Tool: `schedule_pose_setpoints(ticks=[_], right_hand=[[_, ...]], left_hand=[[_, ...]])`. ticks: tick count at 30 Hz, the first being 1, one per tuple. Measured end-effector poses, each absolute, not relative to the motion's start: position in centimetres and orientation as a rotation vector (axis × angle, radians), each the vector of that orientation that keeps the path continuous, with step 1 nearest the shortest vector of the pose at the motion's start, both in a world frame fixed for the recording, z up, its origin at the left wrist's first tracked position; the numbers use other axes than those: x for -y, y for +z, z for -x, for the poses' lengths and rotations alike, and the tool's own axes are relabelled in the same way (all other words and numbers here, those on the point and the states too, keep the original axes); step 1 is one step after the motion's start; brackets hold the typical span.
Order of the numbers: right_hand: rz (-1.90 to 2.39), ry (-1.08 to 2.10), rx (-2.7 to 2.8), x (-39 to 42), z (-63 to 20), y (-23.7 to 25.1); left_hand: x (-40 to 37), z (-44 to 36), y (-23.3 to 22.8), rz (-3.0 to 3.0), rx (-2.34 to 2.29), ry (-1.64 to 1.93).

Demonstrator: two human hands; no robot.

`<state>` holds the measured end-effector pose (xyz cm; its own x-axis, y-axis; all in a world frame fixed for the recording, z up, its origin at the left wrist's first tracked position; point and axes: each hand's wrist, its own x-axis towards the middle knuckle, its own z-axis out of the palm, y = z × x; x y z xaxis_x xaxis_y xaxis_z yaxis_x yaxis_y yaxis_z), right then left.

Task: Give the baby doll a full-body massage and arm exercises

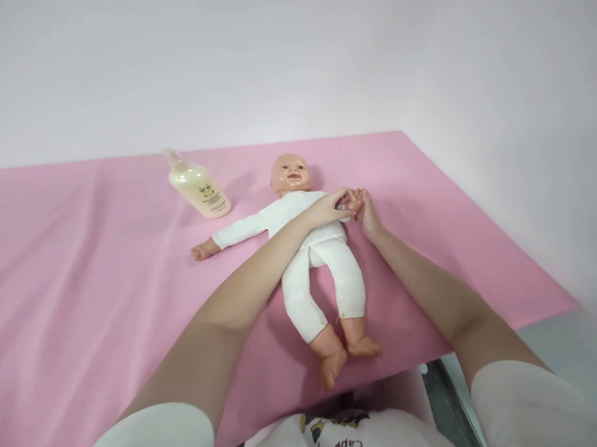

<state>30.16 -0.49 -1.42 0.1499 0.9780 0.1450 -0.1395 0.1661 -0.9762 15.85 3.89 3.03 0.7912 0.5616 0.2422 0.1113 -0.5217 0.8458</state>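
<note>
Left fingers [343, 214] and right fingers [366, 202] gripping the hand [354, 201] of a face-up doll [323, 248], its torso [292, 207] leftward.

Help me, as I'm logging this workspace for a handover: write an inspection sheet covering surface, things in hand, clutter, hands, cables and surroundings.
Surface: pink cloth, creased on the person's left side.
Things in hand: doll, lying face up, one arm stretched toward the person's left.
Clutter: one bottle of pale liquid, on the cloth beyond that stretched arm.
Hands: left hand holds the doll's other hand; right hand has its fingertips at the same doll hand, grip unclear.
Cables: nothing seen.
Surroundings: pale wall behind; a dark strip below the cloth's near edge, too partial to identify.
</note>
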Motion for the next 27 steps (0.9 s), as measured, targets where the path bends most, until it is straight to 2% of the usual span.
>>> schedule_pose_setpoints(ticks=[27], right_hand=[[1.04,1.144,0.994,0.4,-30.1,-1.0]], left_hand=[[-4.3,-15.6,2.3,-2.144,-0.497,0.63]])
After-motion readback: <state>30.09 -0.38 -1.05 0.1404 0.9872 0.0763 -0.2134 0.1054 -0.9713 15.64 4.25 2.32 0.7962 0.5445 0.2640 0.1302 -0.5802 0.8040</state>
